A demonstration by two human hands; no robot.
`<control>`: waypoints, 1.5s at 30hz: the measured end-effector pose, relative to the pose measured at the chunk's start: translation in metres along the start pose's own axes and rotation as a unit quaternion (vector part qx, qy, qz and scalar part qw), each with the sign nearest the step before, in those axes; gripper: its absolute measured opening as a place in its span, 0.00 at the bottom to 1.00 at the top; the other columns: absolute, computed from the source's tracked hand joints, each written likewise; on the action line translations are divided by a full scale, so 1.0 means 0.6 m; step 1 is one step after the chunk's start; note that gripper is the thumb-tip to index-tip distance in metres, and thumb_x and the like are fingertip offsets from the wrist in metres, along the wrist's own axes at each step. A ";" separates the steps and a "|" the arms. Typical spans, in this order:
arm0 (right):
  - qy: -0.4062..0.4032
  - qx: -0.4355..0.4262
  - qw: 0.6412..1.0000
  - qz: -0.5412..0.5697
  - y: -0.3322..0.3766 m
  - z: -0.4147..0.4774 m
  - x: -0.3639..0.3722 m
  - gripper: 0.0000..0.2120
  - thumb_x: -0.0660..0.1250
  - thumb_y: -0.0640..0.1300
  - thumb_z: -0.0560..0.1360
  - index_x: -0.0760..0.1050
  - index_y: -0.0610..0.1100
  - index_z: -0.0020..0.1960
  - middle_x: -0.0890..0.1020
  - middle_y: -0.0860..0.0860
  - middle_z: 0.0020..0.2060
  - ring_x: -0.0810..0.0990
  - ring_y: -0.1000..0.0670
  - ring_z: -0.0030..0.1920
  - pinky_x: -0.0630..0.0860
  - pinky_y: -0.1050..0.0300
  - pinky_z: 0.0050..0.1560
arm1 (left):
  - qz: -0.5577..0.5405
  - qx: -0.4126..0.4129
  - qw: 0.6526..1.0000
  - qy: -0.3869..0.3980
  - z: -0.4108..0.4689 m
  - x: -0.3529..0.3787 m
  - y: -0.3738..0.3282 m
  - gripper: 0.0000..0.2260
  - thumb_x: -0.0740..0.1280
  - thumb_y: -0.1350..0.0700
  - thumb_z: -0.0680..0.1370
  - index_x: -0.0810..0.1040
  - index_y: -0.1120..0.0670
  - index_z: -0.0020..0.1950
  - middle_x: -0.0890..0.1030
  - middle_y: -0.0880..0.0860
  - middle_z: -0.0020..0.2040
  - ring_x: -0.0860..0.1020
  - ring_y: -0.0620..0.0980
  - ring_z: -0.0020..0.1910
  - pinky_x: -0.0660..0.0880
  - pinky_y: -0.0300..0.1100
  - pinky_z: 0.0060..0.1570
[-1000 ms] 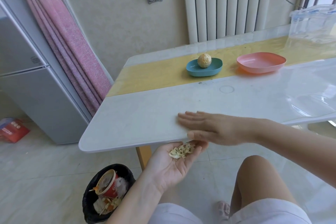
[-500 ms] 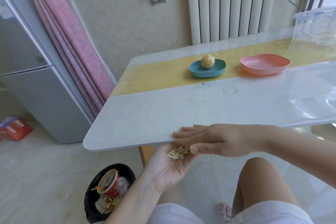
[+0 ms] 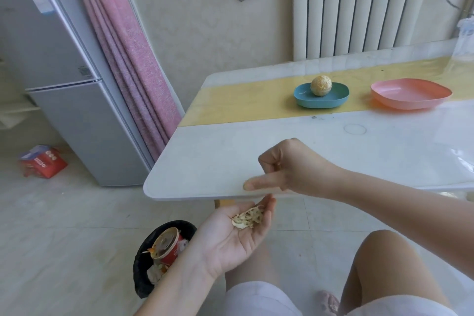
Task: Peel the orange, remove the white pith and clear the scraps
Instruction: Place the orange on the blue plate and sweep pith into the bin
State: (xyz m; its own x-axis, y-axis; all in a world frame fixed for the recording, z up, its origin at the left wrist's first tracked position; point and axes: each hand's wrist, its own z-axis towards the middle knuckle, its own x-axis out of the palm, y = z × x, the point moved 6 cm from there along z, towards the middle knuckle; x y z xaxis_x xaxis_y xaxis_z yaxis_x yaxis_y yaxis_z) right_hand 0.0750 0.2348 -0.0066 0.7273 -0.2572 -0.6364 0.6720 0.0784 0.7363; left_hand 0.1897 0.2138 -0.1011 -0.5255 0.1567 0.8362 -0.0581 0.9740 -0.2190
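Observation:
The peeled orange (image 3: pixel 321 85) sits in a small blue dish (image 3: pixel 305 96) on the yellow strip of the table. My left hand (image 3: pixel 230 236) is cupped palm up just below the table's near edge, with a little heap of pale pith scraps (image 3: pixel 247 218) on its fingers. Above that edge my right hand (image 3: pixel 287 167) hovers with fingers curled into a loose fist and the thumb stretched left. A few scraps seem pinched in the curled fingers.
An empty pink dish (image 3: pixel 410 93) stands right of the blue one. A black-lined bin (image 3: pixel 143 267) with a red cup and peel sits on the floor below my left hand. A grey fridge (image 3: pixel 64 90) and a pink curtain (image 3: pixel 128 46) are at the left.
My right hand was flat, sweeping scraps off the table edge into the left palm; now it has lifted and curled into a fist. The left hand has stayed cupped under the edge.

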 end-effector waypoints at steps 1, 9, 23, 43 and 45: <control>0.001 -0.011 1.000 -0.007 0.009 0.014 0.012 0.24 0.72 0.52 0.72 0.67 0.43 0.24 0.72 0.50 0.21 0.67 0.53 0.23 0.65 0.64 0.28 | -0.004 0.001 1.000 -0.004 -0.008 -0.010 -0.010 0.11 0.60 0.67 0.74 0.79 0.73 0.48 0.81 0.65 0.44 0.83 0.61 0.35 0.82 0.48 0.33; 0.098 -0.092 0.976 -0.171 0.032 0.162 0.113 0.28 0.57 0.33 0.77 0.60 0.49 0.75 0.58 0.50 0.76 0.52 0.53 0.76 0.51 0.62 0.72 | -0.009 0.089 0.995 -0.042 -0.103 -0.136 -0.147 0.22 0.76 0.78 0.56 0.80 0.69 0.47 0.80 0.60 0.44 0.81 0.56 0.33 0.81 0.45 0.30; 0.097 0.018 0.947 -0.306 -0.031 0.285 0.179 0.28 0.48 0.58 0.81 0.54 0.45 0.77 0.53 0.47 0.77 0.51 0.48 0.76 0.48 0.56 0.73 | 0.070 0.299 0.845 -0.437 -0.066 -0.472 -0.404 0.07 0.52 0.68 0.82 0.67 0.65 0.58 0.74 0.61 0.45 0.74 0.58 0.41 0.82 0.47 0.38; 0.075 0.026 0.953 -0.293 -0.031 0.291 0.178 0.28 0.50 0.59 0.81 0.55 0.48 0.76 0.54 0.49 0.77 0.52 0.50 0.76 0.51 0.57 0.71 | 0.565 0.210 0.585 -0.542 -0.040 -0.475 -0.510 0.13 0.65 0.69 0.76 0.81 0.61 0.59 0.80 0.59 0.61 0.77 0.59 0.61 0.71 0.46 0.61; 0.074 0.028 0.952 -0.295 -0.030 0.290 0.178 0.27 0.50 0.59 0.81 0.56 0.48 0.76 0.55 0.49 0.77 0.53 0.50 0.76 0.51 0.57 0.71 | 0.574 0.226 0.582 -0.530 -0.042 -0.456 -0.520 0.14 0.68 0.70 0.73 0.80 0.60 0.57 0.79 0.60 0.55 0.77 0.59 0.55 0.72 0.43 0.58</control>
State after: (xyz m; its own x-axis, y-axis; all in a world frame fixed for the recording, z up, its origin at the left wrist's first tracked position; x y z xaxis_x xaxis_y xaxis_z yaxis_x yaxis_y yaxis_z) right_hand 0.1162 0.0381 -0.0479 0.2403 -0.1018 -0.9654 0.9642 -0.0898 0.2495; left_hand 0.3730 -0.1286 -0.2489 -0.6529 0.2394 -0.7186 0.7560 0.1485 -0.6375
